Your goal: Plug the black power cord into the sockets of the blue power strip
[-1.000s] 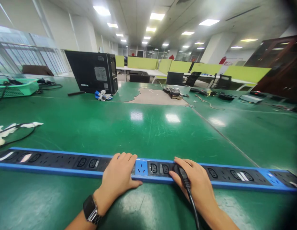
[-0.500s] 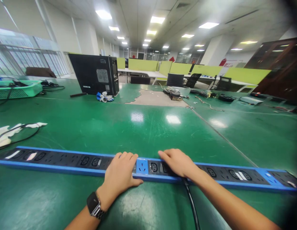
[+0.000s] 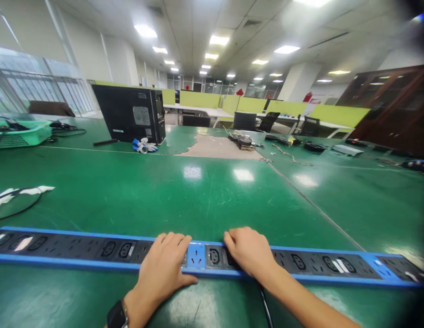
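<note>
A long blue-and-black power strip [image 3: 90, 248] with several sockets lies across the near part of the green table. My left hand [image 3: 166, 259] grips it left of the blue socket block, fingers over the far edge and thumb along the near edge. Over the strip, right of that block, my right hand [image 3: 249, 250] is closed with its knuckles up. From beneath it a black power cable [image 3: 265, 303] runs down toward me. The cable's plug end is hidden under the right hand, so I cannot see how it sits against the sockets.
A black computer case [image 3: 130, 114] stands at the back left, with blue-and-white gloves [image 3: 144, 146] before it. Further left is a green basket [image 3: 23, 135] with cables. Loose parts [image 3: 244, 141] and a black item [image 3: 314, 146] lie at the back right.
The view has tilted up, so the strip and both hands appear lower. My right hand covers the cable's upper end more, and less of the cable shows. My left hand keeps its hold.
</note>
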The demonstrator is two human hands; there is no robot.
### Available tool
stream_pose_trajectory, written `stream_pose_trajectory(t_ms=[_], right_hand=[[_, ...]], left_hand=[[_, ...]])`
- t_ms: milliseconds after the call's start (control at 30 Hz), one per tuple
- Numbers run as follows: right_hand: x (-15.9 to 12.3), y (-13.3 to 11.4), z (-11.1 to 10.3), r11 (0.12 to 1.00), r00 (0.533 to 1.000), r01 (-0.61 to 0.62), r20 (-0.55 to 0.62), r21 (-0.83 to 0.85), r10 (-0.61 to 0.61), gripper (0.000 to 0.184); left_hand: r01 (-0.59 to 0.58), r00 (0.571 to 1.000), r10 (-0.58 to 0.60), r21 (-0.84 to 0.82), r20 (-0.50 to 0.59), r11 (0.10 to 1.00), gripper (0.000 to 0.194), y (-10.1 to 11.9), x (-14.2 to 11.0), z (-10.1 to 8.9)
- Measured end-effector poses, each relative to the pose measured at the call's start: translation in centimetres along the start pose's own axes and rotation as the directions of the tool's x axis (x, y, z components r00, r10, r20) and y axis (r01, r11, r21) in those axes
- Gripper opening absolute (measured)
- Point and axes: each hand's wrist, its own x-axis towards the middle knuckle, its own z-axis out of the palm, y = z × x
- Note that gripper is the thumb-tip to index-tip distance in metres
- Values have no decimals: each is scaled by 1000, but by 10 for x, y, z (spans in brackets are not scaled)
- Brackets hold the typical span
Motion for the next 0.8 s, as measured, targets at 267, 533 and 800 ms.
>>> stream_pose_trajectory(t_ms=[267,533,800], right_hand=[[-2,6,-1,970,992,-38,-110,240,66,46],[-49,57,30,817,882,170,-454,551,123,36],[-69,76,50,935,783,349,-568,67,-252,45]], left_hand=[[0,999,-1,-7,-40,1000,79,0,-4,0],[1,997,-2,-4,-80,1000,74,1,-6,2],[-8,996,7,-9,-87,1000,75,0,-8,2]])
